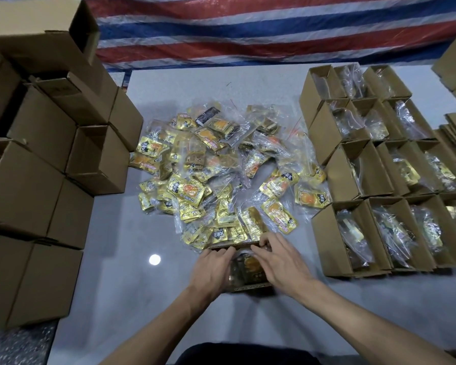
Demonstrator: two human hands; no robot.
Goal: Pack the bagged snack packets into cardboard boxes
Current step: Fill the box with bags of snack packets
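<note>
A heap of clear bags holding gold snack packets (pixel 221 164) lies in the middle of the grey table (pixel 116 259). Just in front of it stands a small open cardboard box (pixel 250 287) with a bagged packet (pixel 245 264) inside. My left hand (pixel 211 270) rests on the box's left side, fingers curled over the bag. My right hand (pixel 282 262) lies over the right side, fingertips curled at the box's far rim. Whether either hand grips the bag or only presses it is unclear.
Rows of open cardboard boxes with bagged packets inside (pixel 379 180) fill the table's right side. Closed cardboard boxes (pixel 42 159) are stacked high at the left. A striped tarp (pixel 248 30) hangs behind. A lamp's reflection (pixel 154 259) shines on the table.
</note>
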